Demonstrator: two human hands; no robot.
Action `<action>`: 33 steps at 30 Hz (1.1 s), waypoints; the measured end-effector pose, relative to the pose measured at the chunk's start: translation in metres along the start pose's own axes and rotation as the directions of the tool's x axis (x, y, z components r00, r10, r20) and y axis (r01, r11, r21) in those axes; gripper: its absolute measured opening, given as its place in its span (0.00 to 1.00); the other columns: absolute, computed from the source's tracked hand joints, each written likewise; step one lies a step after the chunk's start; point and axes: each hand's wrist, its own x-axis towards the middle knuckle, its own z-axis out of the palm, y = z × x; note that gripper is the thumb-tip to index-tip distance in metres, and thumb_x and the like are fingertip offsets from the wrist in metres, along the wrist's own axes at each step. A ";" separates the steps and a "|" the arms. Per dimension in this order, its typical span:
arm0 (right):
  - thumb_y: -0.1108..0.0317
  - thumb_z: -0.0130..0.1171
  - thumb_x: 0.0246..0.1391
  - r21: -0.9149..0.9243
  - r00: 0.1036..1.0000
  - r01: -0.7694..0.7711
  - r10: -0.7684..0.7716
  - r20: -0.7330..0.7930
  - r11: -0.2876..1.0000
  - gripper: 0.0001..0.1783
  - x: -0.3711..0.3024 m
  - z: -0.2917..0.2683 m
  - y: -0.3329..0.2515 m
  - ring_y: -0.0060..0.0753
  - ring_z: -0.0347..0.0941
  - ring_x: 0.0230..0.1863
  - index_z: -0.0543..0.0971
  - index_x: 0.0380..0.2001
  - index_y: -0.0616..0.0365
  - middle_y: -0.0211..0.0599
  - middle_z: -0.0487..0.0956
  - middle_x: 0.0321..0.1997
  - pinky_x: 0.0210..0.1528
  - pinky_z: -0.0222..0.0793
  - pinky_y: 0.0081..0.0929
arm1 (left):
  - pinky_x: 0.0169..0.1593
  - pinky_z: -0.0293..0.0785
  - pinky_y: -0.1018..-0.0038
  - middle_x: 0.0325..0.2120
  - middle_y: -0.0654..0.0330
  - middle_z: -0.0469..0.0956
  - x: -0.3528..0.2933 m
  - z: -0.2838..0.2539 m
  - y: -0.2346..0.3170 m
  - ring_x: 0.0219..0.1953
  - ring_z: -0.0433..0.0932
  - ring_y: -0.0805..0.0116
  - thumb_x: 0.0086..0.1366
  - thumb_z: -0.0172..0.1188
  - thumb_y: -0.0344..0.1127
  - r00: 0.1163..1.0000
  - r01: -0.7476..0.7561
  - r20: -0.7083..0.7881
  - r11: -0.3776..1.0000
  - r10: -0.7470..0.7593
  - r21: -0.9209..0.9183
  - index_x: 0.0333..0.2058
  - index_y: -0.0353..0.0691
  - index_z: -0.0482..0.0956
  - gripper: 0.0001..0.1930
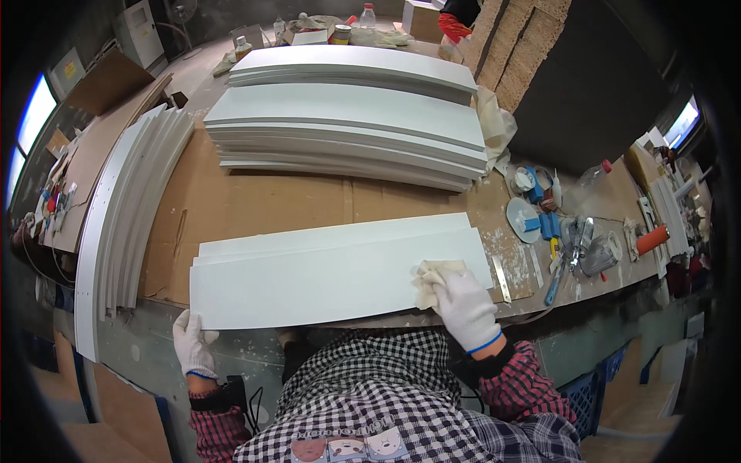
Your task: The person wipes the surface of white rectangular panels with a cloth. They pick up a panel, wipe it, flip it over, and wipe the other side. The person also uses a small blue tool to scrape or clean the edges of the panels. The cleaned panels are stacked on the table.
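Top white panel [324, 282] lies on another, at your edge of surface [494, 212]. Your right hand [465, 309] bunched over crumpled cloth [429, 282], on panel's right part. Left hand [193, 343] half-curled, touching near-left corner, can't tell if gripping. Panel stack [347, 108] beyond.

The top white board [332, 285] hides most of the board beneath [309, 241].

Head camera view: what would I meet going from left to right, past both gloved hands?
Leaning white boards → left hand → cream cloth → right hand → blue-handled tool → orange roll
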 end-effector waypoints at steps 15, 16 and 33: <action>0.66 0.49 0.60 -0.089 0.993 0.045 -0.054 -0.109 0.995 0.11 0.011 -0.002 0.027 0.47 0.75 0.38 0.79 0.42 0.47 0.42 0.78 0.37 0.41 0.74 0.39 | 0.26 0.78 0.77 0.41 0.57 0.76 0.004 -0.006 -0.003 0.33 0.79 0.70 0.66 0.58 0.36 1.000 -0.007 0.023 1.000 0.007 0.010 0.51 0.35 0.65 0.20; 0.65 0.50 0.59 -0.043 0.990 0.102 -0.105 -0.096 0.994 0.11 0.005 0.006 0.013 0.43 0.76 0.37 0.79 0.42 0.48 0.41 0.78 0.36 0.39 0.74 0.37 | 0.26 0.78 0.77 0.41 0.57 0.76 0.004 -0.004 -0.005 0.33 0.79 0.70 0.66 0.58 0.36 0.999 -0.004 0.032 1.000 0.004 -0.003 0.52 0.35 0.65 0.20; 0.65 0.54 0.55 0.132 0.996 0.046 -0.036 -0.078 0.990 0.09 0.009 0.011 -0.010 0.49 0.74 0.38 0.78 0.39 0.51 0.45 0.76 0.35 0.41 0.72 0.41 | 0.59 0.67 0.55 0.54 0.47 0.68 -0.052 0.043 0.022 0.59 0.65 0.52 0.57 0.65 0.36 0.683 -0.546 0.227 0.279 0.694 0.790 0.59 0.37 0.63 0.33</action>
